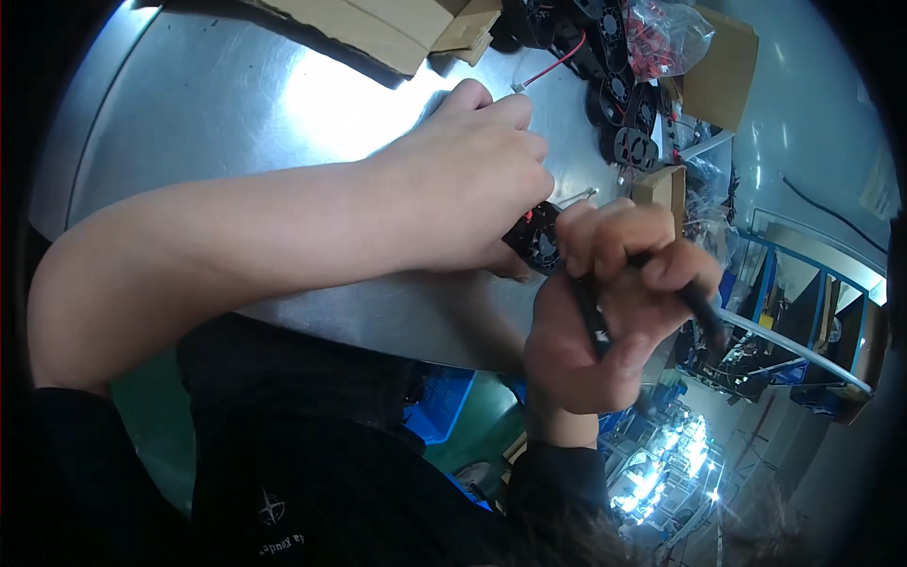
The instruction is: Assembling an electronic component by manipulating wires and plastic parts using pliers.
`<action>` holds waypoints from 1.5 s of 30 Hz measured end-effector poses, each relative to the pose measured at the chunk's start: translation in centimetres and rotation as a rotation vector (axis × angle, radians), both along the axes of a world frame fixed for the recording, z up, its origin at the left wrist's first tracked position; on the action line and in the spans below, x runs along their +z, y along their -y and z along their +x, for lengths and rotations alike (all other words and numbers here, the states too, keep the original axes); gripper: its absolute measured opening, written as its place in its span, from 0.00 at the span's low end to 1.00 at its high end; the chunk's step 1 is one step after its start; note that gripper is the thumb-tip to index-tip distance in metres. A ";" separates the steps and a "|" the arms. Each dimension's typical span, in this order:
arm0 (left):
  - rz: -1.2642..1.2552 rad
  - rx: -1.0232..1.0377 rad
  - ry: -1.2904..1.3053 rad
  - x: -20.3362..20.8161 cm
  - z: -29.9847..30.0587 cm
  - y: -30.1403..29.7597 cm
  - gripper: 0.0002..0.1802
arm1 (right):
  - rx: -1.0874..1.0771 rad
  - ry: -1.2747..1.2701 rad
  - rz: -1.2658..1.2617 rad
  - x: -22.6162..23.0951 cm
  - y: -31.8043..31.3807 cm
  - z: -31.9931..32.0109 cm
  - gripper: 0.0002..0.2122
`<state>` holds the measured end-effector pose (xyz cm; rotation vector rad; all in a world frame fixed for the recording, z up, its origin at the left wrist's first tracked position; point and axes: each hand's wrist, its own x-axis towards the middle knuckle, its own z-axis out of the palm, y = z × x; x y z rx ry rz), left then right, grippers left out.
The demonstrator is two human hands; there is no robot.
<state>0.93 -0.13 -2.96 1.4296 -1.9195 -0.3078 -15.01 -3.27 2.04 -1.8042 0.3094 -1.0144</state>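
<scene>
Clothing: a dark top (pixel 359 482) with a small pale emblem fills the lower edge, its sleeves ending short of the wrists.
Right hand: the right hand (pixel 619 302), slightly blurred, is raised close to the camera, its fingers curled around a dark tool (pixel 593 317) with two slim arms.
Left hand: the left hand (pixel 487 156) is bent at the knuckles above the table; its grip is hidden, so I cannot tell whether it pinches anything.
Small fan: the black fan (pixel 542 248) shows between the two hands, just under the left one's outer edge.
Surface: the metal tabletop (pixel 236 123) is smooth and grey, with scattered dark specks and a strong white glare beyond the left forearm.
Far side of the table: an open cardboard box (pixel 350 33); beside it, a heap of black fans (pixel 616 90), a red-and-black lead (pixel 557 64), a clear plastic bag (pixel 671 38) with red contents, and a brown carton (pixel 726 71).
Below the table: a blue bin (pixel 442 404) on a green floor (pixel 482 425).
Room: a blue-framed rack (pixel 803 274) at right; beyond, brightly lit equipment (pixel 666 463), too blurred to identify.
</scene>
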 end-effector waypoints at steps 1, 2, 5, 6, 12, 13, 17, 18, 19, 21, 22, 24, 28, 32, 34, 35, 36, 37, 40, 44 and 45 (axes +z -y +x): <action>0.025 -0.001 0.011 0.1 0.0 0.1 0.28 | 0.002 -0.002 -0.001 -0.4 -0.1 -0.2 0.22; 0.052 -0.001 0.024 0.0 0.0 0.1 0.29 | 0.001 0.039 -0.073 -0.9 -0.4 -0.2 0.22; 0.042 -0.011 0.005 0.0 0.2 0.1 0.31 | -0.006 0.098 -0.183 -1.9 -0.7 -0.5 0.21; 0.039 -0.009 0.008 0.1 0.3 0.0 0.31 | 0.015 0.087 -0.223 -2.1 -0.6 -0.7 0.21; 0.061 -0.028 0.047 -0.1 0.0 0.4 0.27 | 0.084 0.029 -0.312 -1.7 0.9 -1.0 0.25; 0.048 -0.026 0.067 -0.1 0.2 0.4 0.27 | 0.050 -0.018 -0.224 -1.0 0.9 -1.1 0.26; 0.022 -0.068 0.015 -0.5 0.2 -0.1 0.26 | 0.107 0.313 -0.177 2.4 2.9 -1.7 0.26; 0.006 -0.067 0.013 -0.3 0.0 0.1 0.26 | 0.092 0.318 -0.179 2.4 3.1 -2.1 0.26; -0.009 -0.066 0.010 -0.1 -0.2 0.3 0.26 | 0.089 0.349 -0.147 2.2 3.2 -2.4 0.26; 0.012 -0.064 0.016 -0.1 0.0 0.3 0.26 | 0.109 0.379 -0.014 0.8 3.2 -2.1 0.26; 0.022 -0.061 0.010 -0.2 0.1 0.4 0.27 | 0.104 0.388 -0.004 0.3 3.3 -1.9 0.26; 0.012 -0.056 0.002 -0.2 0.1 0.4 0.26 | 0.110 0.334 0.009 0.1 3.1 -1.8 0.26; 0.022 -0.045 -0.019 0.1 0.1 0.5 0.26 | 0.047 0.275 0.054 -0.1 3.2 -2.0 0.27; 0.043 -0.049 -0.017 0.0 0.2 0.5 0.27 | 0.088 0.311 0.039 -0.5 3.1 -1.6 0.28; 0.023 -0.039 -0.007 0.0 0.2 0.4 0.27 | 0.061 0.276 0.056 -0.4 2.9 -1.5 0.28; 0.023 -0.040 -0.008 0.0 0.2 0.4 0.27 | 0.059 0.275 0.056 -0.4 3.0 -1.7 0.28; 0.029 -0.039 -0.006 -0.1 0.2 0.3 0.27 | 0.074 0.294 0.108 -0.6 3.2 -1.9 0.28; 0.035 -0.037 -0.004 -0.1 0.2 0.3 0.27 | 0.089 0.313 0.161 -0.7 3.3 -2.0 0.28; 0.035 -0.032 -0.019 -0.1 0.1 0.4 0.26 | 0.043 0.305 0.202 -0.8 3.4 -1.9 0.26; 0.018 -0.024 -0.063 -0.1 0.0 0.5 0.25 | 0.040 0.300 0.091 -1.6 2.9 -1.5 0.22; 0.014 -0.018 -0.059 -0.2 0.0 0.5 0.24 | 0.037 0.302 0.093 -1.8 2.9 -1.4 0.22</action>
